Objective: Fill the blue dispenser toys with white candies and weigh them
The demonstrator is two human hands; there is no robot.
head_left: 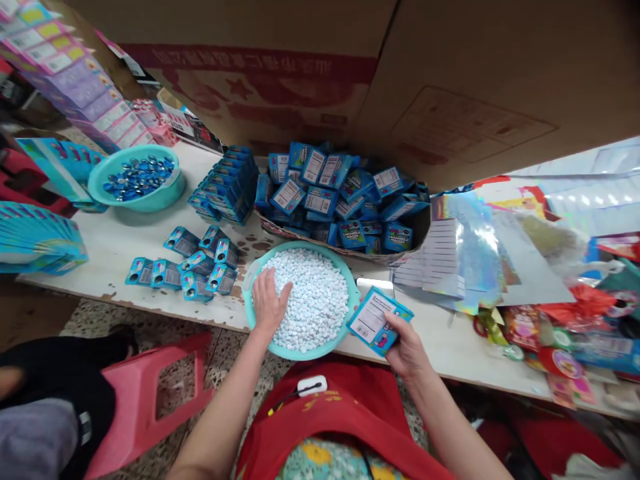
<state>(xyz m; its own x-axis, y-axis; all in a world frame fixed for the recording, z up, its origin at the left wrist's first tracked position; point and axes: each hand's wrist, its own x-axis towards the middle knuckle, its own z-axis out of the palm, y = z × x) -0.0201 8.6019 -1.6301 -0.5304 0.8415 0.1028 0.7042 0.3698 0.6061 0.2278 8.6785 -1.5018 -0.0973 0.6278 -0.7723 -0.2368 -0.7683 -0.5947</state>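
My left hand (269, 301) rests in a teal bowl (249, 313) full of small white-blue candies (315, 300), fingers curled into the pile; what they pinch is hidden. My right hand (407, 347) grips a small blue box (379, 321) by its lower edge, beside the bowl's right rim. Behind the bowl, a shallow cardboard tray (280, 229) holds a heap of the same blue boxes (340, 193).
Open blue boxes (193, 267) lie left of the bowl, with a stacked row (225, 183) behind. A second teal bowl (173, 193) holds blue glass pebbles. Holographic sheets (465, 253) and wrappers lie right. A red stool (145, 400) and a person's leg (45, 400) sit lower left.
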